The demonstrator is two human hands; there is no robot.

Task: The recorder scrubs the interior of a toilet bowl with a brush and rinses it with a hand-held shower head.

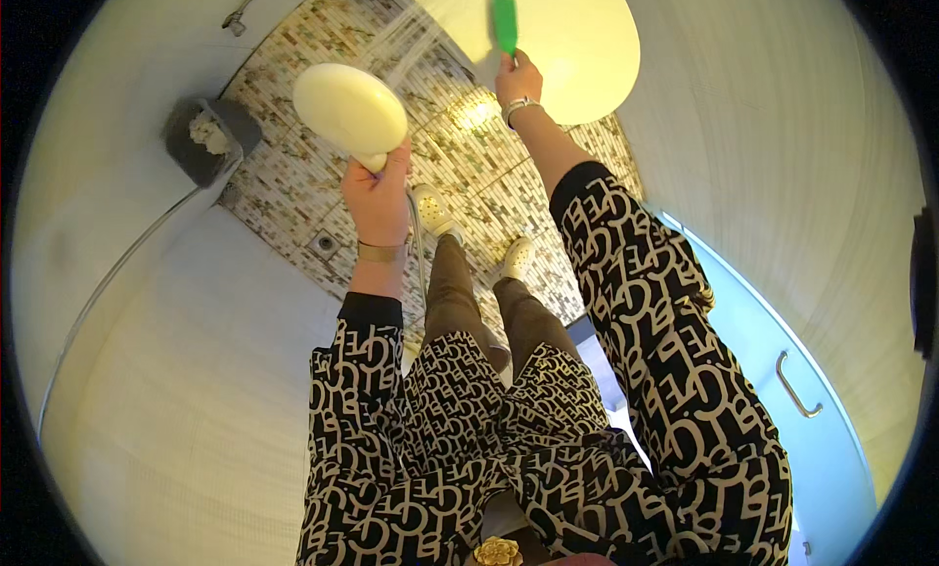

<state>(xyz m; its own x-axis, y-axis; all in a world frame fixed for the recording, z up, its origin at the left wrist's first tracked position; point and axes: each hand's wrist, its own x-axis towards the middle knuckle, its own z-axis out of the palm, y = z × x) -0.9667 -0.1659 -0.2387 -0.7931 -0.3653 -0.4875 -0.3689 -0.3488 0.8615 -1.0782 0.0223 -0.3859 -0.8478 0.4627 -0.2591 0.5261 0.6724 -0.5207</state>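
Observation:
My left hand (377,196) grips the handle of a round cream shower head (349,108), which sprays water up and right toward a rounded cream wall panel (577,57). Stretched out ahead, my right hand (517,77) holds a green brush (505,23) against that panel. A watch sits on my right wrist and a band on my left. Both sleeves are black with pale lettering.
I stand on a small-tiled mosaic floor (489,175) with a drain (325,242) at left. A grey holder (208,137) hangs on the left wall, with a hose running down. A glass door with a metal handle (797,385) is at right.

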